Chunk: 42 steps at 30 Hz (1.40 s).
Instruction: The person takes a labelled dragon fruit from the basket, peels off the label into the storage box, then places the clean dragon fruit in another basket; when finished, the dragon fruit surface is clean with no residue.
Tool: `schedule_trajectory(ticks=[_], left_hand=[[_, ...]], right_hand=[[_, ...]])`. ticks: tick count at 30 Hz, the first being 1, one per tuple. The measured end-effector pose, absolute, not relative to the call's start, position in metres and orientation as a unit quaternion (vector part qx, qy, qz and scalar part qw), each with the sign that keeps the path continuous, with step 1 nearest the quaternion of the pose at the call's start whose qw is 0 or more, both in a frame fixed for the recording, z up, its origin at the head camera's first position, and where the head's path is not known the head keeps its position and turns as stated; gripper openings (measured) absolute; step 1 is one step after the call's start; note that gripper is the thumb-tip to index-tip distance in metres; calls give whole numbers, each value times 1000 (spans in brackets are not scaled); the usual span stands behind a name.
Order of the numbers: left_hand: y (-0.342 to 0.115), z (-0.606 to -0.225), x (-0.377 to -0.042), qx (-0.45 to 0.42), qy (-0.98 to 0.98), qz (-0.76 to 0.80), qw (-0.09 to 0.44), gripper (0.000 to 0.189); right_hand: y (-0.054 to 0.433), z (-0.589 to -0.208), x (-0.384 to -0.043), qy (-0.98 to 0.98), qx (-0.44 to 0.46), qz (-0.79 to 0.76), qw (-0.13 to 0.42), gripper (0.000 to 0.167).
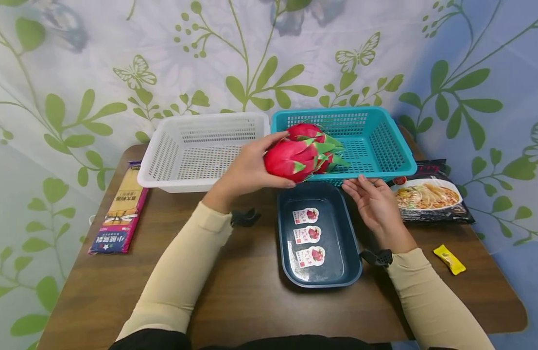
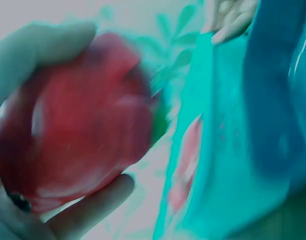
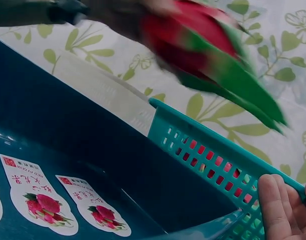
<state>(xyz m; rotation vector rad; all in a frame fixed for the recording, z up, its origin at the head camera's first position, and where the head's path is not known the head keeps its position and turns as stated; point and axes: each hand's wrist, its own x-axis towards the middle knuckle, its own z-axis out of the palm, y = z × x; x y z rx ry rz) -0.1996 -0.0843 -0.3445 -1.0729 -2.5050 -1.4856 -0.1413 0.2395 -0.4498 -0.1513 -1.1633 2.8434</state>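
Observation:
My left hand (image 1: 247,167) grips a red dragon fruit (image 1: 290,158) with green leaf tips, over the front left corner of the teal basket (image 1: 400,158). In the left wrist view, thumb and fingers wrap the blurred dragon fruit (image 2: 92,120). Behind it, a second dragon fruit (image 1: 304,130) is partly hidden in the basket; red also shows through the basket's holes in the right wrist view. My right hand (image 1: 378,204) touches the basket's front rim, palm turned up. Its straight fingers (image 3: 275,207) lie against the outer wall in the right wrist view.
A dark blue tray (image 1: 334,272) with three dragon fruit stickers (image 1: 307,234) stands before the teal basket. At left are a white basket (image 1: 164,182) and a noodle packet (image 1: 120,209). A black noodle bag (image 1: 430,197) and a yellow wrapped sweet (image 1: 449,259) lie at right.

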Motion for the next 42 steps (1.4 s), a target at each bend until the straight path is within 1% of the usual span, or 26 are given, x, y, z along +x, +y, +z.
schedule_trajectory(ticks=[3,8,12,16,20,22,24,27,29,32,36,38,40,42], left_hand=[[-33,-344,-217,-322,-825,-464,21,101],[38,-342,-243,-262,-877,-402,-6,108],[82,-344,-259,-218,-906,-362,-30,110],[113,-351,-269,-194,-920,-336,-48,110],[130,-363,-276,-192,-932,-304,-52,106],[132,-371,-278,-188,-937,-292,-47,99],[131,-381,-279,-178,-942,-282,-29,92],[131,-395,-281,-161,-947,-278,-11,86],[133,-402,-281,-160,-952,-262,-6,91],[140,-406,-278,-185,-959,-213,-20,93],[149,-402,-269,-230,-964,-128,-36,91],[151,-398,-266,-243,-964,-100,-39,95],[153,-394,-264,-257,-962,-82,-36,103],[153,-388,-262,-282,-957,-58,-16,105]], right_hand=[[239,-450,-142,-380,-45,923,31,31],[239,-451,-143,-390,-36,920,31,29],[240,-451,-144,-396,-33,917,29,27],[239,-453,-146,-405,-35,913,31,28],[234,-456,-147,-420,-37,906,36,26],[230,-457,-148,-422,-40,905,32,25],[227,-458,-148,-420,-42,906,26,25],[225,-459,-148,-407,-38,912,22,25],[225,-460,-148,-404,-34,914,23,24],[226,-460,-148,-409,-32,911,26,23],[230,-459,-147,-417,-33,908,33,22],[232,-459,-146,-418,-31,907,38,22],[235,-459,-144,-414,-26,909,45,22],[239,-459,-142,-413,-19,909,53,21]])
